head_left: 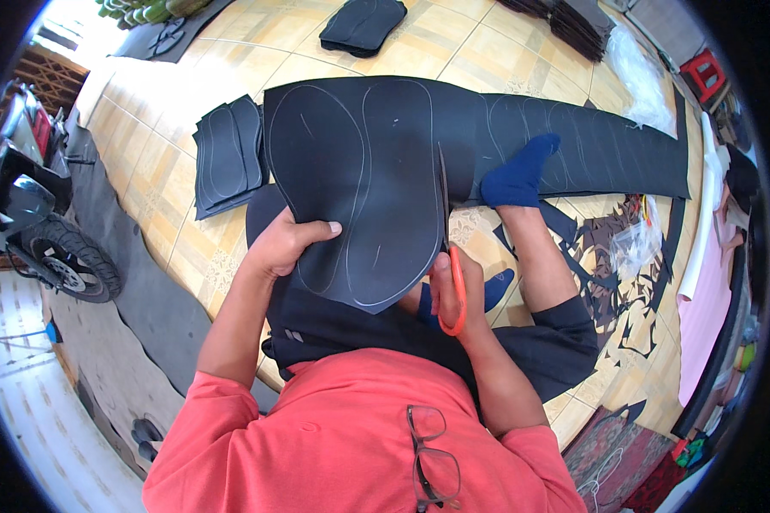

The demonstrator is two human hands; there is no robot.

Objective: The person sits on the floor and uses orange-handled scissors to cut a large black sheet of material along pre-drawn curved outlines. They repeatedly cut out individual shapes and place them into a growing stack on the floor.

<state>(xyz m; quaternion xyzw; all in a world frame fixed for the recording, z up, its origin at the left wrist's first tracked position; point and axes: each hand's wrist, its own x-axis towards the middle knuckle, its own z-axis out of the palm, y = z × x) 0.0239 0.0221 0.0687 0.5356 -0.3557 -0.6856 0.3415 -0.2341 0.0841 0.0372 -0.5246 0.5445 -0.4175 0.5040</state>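
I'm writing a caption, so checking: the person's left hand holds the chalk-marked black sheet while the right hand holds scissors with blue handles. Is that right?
Not quite: the scissors have orange handles, not blue, as the head view shows. The left hand does hold the chalk-marked black sheet, and the right hand holds the scissors.

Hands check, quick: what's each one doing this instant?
Left hand: closed on the edge of the black sheet, thumb on top.
Right hand: closed around the orange-handled scissors.
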